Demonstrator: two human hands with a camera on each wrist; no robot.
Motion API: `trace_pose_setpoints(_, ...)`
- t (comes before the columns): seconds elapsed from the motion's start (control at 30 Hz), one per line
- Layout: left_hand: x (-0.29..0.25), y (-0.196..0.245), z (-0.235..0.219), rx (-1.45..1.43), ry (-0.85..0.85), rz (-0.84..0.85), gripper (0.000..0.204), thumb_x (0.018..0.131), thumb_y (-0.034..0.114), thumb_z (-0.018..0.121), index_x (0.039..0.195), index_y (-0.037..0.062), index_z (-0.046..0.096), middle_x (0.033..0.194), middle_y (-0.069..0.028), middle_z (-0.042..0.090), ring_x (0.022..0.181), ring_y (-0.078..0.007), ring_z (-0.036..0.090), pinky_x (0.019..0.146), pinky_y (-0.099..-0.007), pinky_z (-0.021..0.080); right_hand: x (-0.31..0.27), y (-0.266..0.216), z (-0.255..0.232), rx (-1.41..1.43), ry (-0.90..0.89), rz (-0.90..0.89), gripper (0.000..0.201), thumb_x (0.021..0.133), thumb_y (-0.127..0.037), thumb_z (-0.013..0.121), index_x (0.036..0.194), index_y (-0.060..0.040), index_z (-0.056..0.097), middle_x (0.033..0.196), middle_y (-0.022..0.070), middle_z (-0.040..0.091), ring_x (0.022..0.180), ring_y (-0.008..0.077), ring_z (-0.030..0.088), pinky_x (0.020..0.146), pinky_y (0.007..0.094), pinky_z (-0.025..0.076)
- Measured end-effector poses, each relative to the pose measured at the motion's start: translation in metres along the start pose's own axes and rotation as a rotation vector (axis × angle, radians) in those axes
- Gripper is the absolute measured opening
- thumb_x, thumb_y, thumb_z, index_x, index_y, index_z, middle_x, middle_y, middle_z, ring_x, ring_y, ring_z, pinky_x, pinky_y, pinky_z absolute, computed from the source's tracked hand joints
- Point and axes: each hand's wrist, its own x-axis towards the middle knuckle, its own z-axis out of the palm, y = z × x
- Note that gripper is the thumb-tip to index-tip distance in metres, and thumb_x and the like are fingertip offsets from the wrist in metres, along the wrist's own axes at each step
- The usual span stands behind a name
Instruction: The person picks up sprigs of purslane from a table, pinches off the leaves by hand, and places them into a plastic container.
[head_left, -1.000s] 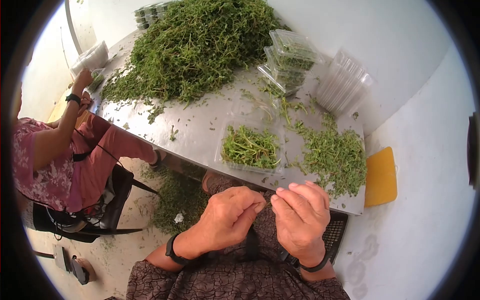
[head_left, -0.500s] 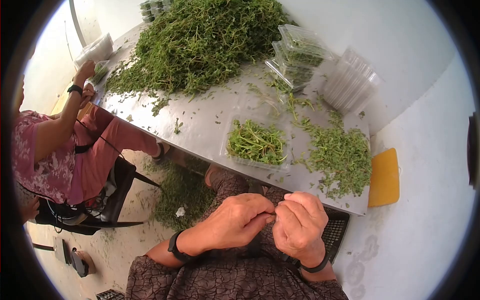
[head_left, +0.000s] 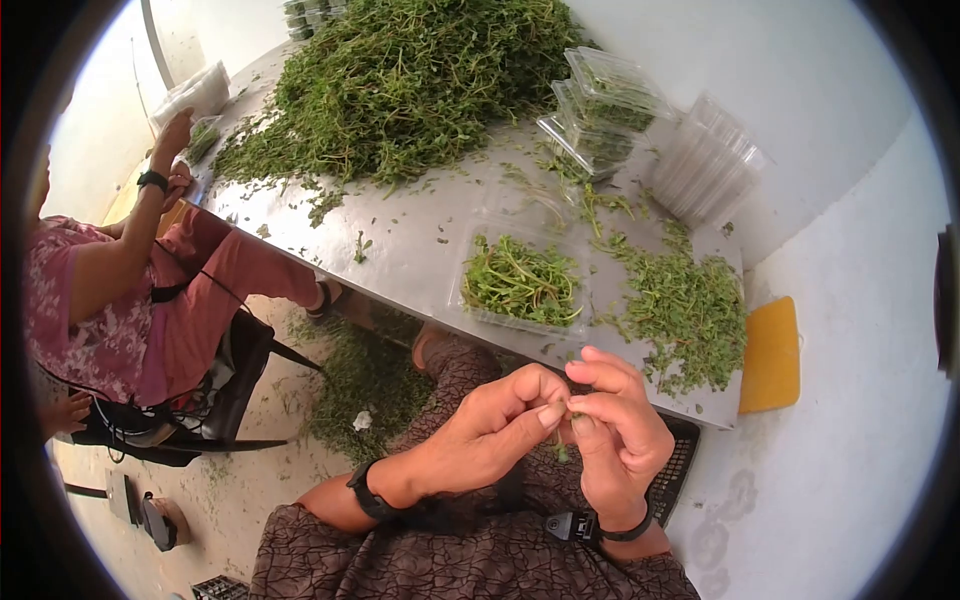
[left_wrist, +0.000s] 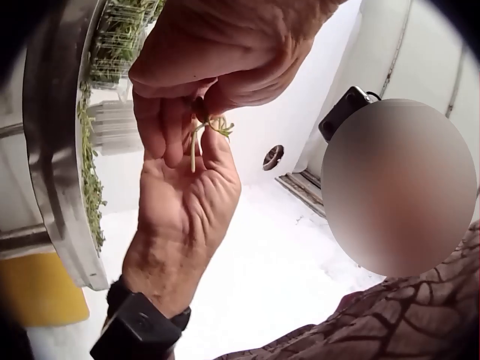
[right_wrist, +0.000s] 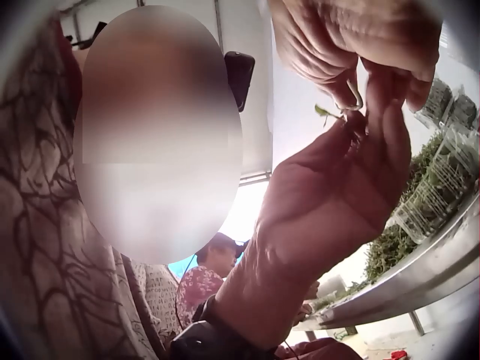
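Observation:
In the head view both hands meet above the person's lap, in front of the table edge. My left hand [head_left: 505, 420] pinches a small green sprig [head_left: 560, 452] between thumb and index finger. Thumb and forefinger of my right hand [head_left: 625, 430] pinch at the same spot, its other fingers partly raised. The left wrist view shows the sprig's pale stem [left_wrist: 193, 150] hanging between the hands, with little leaves at one side. Beyond the hands, an open clear container [head_left: 515, 322] holds trimmed green stems [head_left: 522, 280].
A large heap of greens [head_left: 410, 90] covers the table's far side. Filled clear boxes [head_left: 600, 130] and nested empty ones [head_left: 708, 165] stand at right, near loose leaves [head_left: 690, 315]. Another person [head_left: 110, 300] sits at left. A yellow board [head_left: 770, 355] leans by the wall.
The right hand's fingers, curled half a second ago, have spread and lifted. A leafy sprig now shows below the fingertips. The head view has shifted slightly.

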Motion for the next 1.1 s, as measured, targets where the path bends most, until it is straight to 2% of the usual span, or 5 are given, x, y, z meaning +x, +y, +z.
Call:
trace_pose_setpoints(0.23, 0.005, 0.01, -0.001, -0.122, 0.018, -0.069, 0.015, 0.103, 0.013, 0.049, 0.111, 0.0019, 0.055, 0.092, -0.001, 0.058, 0.083, -0.0068, 0.056, 0.074, -0.0246, 0.048, -0.002, 0.005, 0.004, 0.101, 0.053, 0.087, 0.009, 0.087, 0.002, 0.066, 0.096, 0.0015, 0.067, 0.109, 0.0159, 0.068, 0.111, 0.0331, 0.062, 0.095, 0.0413, 0.048)
trace_pose_setpoints(0.47, 0.03, 0.055, -0.021, 0.951, 0.226, 0.473, 0.02, 0.086, -0.009, 0.056, 0.102, -0.0012, 0.066, 0.086, -0.0091, 0.065, 0.069, -0.0154, 0.063, 0.063, -0.0275, 0.05, -0.007, 0.012, -0.015, 0.089, 0.064, 0.164, 0.009, 0.092, -0.002, 0.062, 0.097, 0.0027, 0.067, 0.103, 0.0165, 0.069, 0.099, 0.0257, 0.067, 0.083, 0.0326, 0.051)
trace_pose_setpoints(0.73, 0.075, 0.053, -0.041, 1.346, 0.264, 0.633, 0.024, 0.084, -0.01, 0.06, 0.103, 0.0014, 0.067, 0.092, -0.0132, 0.066, 0.077, -0.0248, 0.066, 0.066, -0.0314, 0.051, -0.015, 0.019, -0.032, 0.056, 0.092, 0.205, 0.01, 0.093, -0.002, 0.061, 0.098, 0.0041, 0.066, 0.096, 0.015, 0.069, 0.079, 0.0182, 0.069, 0.069, 0.0274, 0.052)
trace_pose_setpoints(1.0, 0.086, 0.035, -0.042, 1.555, 0.281, 0.604, 0.026, 0.082, -0.009, 0.06, 0.106, -0.0017, 0.066, 0.118, -0.0146, 0.064, 0.108, -0.035, 0.062, 0.102, -0.0447, 0.047, -0.013, 0.026, -0.06, -0.2, 0.182, 0.153, 0.01, 0.089, -0.001, 0.064, 0.098, 0.0021, 0.066, 0.095, 0.016, 0.069, 0.078, 0.0204, 0.07, 0.068, 0.0288, 0.053)
trace_pose_setpoints(1.1, 0.073, 0.034, -0.04, 1.467, 0.322, 0.671, 0.026, 0.081, -0.01, 0.06, 0.104, -0.002, 0.067, 0.115, -0.0158, 0.066, 0.109, -0.0347, 0.063, 0.104, -0.0465, 0.046, -0.004, 0.028, -0.08, -0.583, 0.241, 0.205, 0.025, 0.078, 0.003, 0.068, 0.102, -0.001, 0.068, 0.101, 0.0169, 0.069, 0.094, 0.0331, 0.067, 0.081, 0.0375, 0.054)
